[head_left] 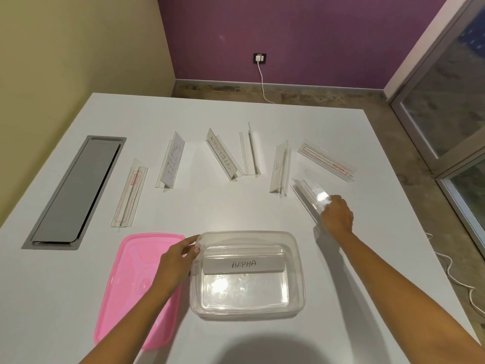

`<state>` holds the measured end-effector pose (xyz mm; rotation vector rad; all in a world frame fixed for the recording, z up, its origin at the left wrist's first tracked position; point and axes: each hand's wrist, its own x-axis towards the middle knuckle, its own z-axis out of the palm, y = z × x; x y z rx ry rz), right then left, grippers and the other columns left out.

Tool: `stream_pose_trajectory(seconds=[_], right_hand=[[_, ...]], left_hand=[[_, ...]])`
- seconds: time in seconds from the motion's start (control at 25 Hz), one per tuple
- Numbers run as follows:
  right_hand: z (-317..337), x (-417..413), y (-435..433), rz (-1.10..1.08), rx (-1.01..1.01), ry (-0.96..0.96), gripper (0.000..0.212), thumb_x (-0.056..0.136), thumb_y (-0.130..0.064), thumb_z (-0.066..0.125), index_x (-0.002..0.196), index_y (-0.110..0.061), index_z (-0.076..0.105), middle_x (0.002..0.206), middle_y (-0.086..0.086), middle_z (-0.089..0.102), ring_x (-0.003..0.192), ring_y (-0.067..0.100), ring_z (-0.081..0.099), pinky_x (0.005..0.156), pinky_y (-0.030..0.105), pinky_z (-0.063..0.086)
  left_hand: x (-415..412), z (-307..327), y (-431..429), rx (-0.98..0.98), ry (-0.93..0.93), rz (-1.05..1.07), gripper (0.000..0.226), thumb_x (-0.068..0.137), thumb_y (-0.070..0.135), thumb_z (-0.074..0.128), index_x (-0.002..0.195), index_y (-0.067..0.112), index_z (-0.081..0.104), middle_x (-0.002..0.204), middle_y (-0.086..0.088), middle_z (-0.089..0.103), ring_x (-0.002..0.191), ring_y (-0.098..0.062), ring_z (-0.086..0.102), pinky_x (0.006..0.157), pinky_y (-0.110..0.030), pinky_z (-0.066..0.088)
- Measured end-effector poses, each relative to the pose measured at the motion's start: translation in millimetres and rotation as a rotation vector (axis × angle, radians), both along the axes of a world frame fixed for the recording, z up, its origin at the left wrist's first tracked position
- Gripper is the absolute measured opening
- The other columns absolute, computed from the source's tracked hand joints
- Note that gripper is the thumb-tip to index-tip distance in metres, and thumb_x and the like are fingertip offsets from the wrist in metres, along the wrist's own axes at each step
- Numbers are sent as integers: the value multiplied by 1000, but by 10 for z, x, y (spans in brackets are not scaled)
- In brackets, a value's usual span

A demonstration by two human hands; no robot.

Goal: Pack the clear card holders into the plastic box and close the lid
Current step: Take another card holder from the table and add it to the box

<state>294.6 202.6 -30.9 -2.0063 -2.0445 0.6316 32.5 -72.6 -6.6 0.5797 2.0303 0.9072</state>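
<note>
A clear plastic box (299,282) stands near the table's front edge with one card holder marked ALPHA (244,265) lying inside. My left hand (178,258) rests on the box's left rim. To the right, my right hand (337,215) grips the near end of a clear card holder (312,191), tilted up off the table. Several more clear holders lie spread across the middle, among them one marked SUPERMAN (223,155) and one with a red label (130,194). The pink lid (126,282) lies flat to the left of the box.
A grey cable hatch (76,190) is set into the white table (236,206) at the left. A white cable (459,279) trails over the floor beyond the table's right edge. A glass door stands at the far right.
</note>
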Motion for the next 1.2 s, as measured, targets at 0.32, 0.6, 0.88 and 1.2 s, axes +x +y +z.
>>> stream_pose_trajectory(seconds=[0.32,0.6,0.88,1.2], right_hand=[[601,-189,-479,108,-351,440,78,76,-40,75,138,-20,33,116,4,55,109,27,57,92,42,50],[810,-410,-1047,653,-350,344,66,61,-29,88,121,-28,62,106,-7,57,85,2,57,72,4,44],[397,-617,-1375,794,-333,103,66,69,-23,83,129,-19,55,121,3,56,118,17,49,100,29,42],[43,-625,-1395,813,-270,-78,60,79,-8,71,135,-12,49,132,9,52,118,26,52,97,33,45]], left_hand=[[-1,13,-8,19,-23,8,33,95,21,54,127,25,58,115,-11,66,107,-31,62,81,-46,59],[5,7,-23,32,-38,22,33,95,19,53,127,26,58,115,-11,66,103,-30,63,81,-45,59],[11,10,-39,51,-44,11,33,95,23,53,128,27,57,119,-9,67,110,-29,61,87,-51,56],[40,17,-31,48,-13,4,33,96,22,51,126,31,58,114,-5,65,107,-29,63,84,-48,58]])
